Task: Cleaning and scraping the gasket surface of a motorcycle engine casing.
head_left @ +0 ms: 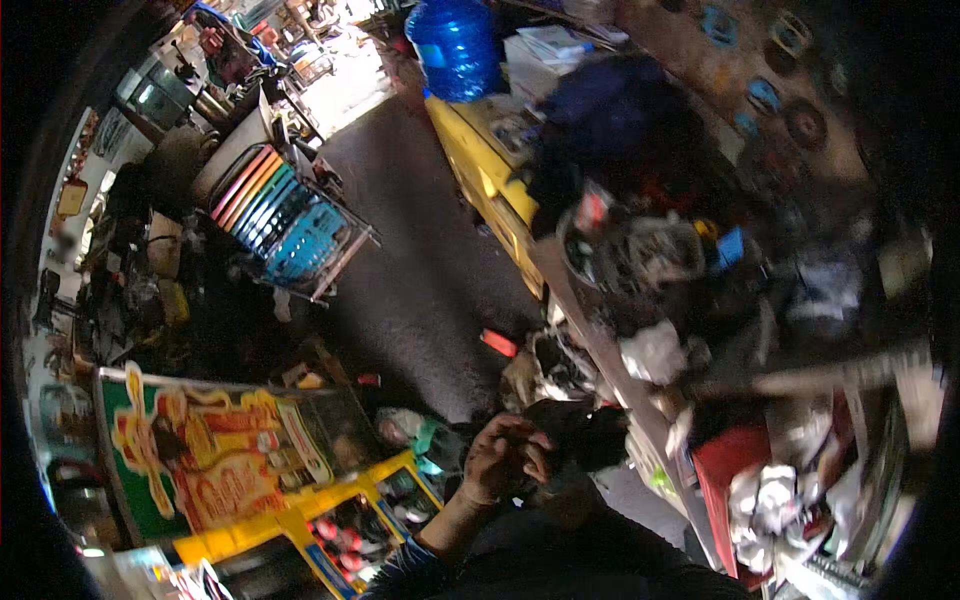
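My left hand (506, 462) is held in front of my body at the lower middle of the view, its fingers curled in. What it closes on, if anything, does not show. Close against it is my right hand (566, 504), dark and blurred, with its fingers hidden. Just beyond both hands appears a dark, shapeless thing (578, 432), too dim to name; whether either hand touches it I cannot tell.
A yellow-framed rack with a colourful printed panel (225, 450) stands at left. Farther off is a chair with rainbow slats (262, 200). Cluttered benches line the right, holding a blue water jug (455, 50) and a basin of parts (640, 250). A red object (498, 343) lies on the floor.
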Tool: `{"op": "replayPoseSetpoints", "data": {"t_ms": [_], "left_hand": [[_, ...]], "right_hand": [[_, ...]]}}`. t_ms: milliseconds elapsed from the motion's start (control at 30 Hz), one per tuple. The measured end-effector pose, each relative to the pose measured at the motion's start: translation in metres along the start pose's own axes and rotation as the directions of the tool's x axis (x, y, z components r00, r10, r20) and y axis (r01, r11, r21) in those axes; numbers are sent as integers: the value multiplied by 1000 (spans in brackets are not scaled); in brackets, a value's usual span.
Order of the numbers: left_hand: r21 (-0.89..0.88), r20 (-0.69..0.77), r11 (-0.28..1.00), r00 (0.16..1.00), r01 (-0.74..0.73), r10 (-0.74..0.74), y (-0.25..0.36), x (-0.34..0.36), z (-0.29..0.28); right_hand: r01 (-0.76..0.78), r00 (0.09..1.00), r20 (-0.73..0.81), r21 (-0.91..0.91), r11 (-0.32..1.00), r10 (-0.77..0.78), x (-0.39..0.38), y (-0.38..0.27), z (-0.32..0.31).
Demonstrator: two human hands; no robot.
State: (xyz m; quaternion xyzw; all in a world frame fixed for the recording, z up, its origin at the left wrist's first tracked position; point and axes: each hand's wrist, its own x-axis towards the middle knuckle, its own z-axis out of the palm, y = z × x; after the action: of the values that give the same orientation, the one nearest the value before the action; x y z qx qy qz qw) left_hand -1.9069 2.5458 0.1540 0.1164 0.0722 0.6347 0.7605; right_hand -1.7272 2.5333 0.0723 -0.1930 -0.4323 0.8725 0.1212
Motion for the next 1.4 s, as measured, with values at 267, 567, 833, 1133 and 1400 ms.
{"op": "replayPoseSetpoints", "data": {"t_ms": [267,567,833,1133,1400], "left_hand": [[297,-127,953,991,67,-30,267,88,-184],[637,535,664,845,-392,-13,602,369,-130],[169,-64,894,901,-414,430,777,584,-123],[919,-380,256,850,300,366,1006,621,-344],[844,-491,186,864,504,-113,1255,782,-404]], "right_hand": [[182,981,113,-276,944,-156,336,-164,-86],[355,935,173,-449,820,-310,700,-291,-105],[427,900,161,-524,737,-406,936,-397,-241],[153,971,233,-466,872,-46,1238,-645,-220],[359,930,333,-913,193,-154,1465,-730,-250]]}}
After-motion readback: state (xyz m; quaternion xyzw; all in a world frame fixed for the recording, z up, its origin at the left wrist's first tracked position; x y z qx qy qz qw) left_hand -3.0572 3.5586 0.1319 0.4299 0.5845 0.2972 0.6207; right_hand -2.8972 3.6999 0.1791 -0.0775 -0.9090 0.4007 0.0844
